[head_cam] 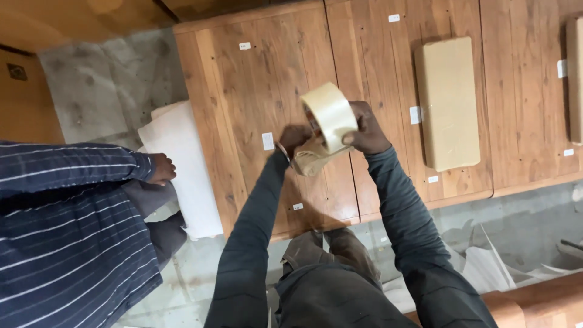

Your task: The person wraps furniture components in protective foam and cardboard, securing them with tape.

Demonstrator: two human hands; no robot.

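Both hands: left hand (294,138), right hand (366,129) gripping tape roll (331,115) above wooden panels (255,115).

The left hand (294,138) is half hidden behind the tape roll (330,116), and the right edge cuts off a second wrapped block (575,79).

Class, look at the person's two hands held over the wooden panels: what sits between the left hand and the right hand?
In the head view, a cream roll of packing tape sits between the left hand and right hand, both gripping it.
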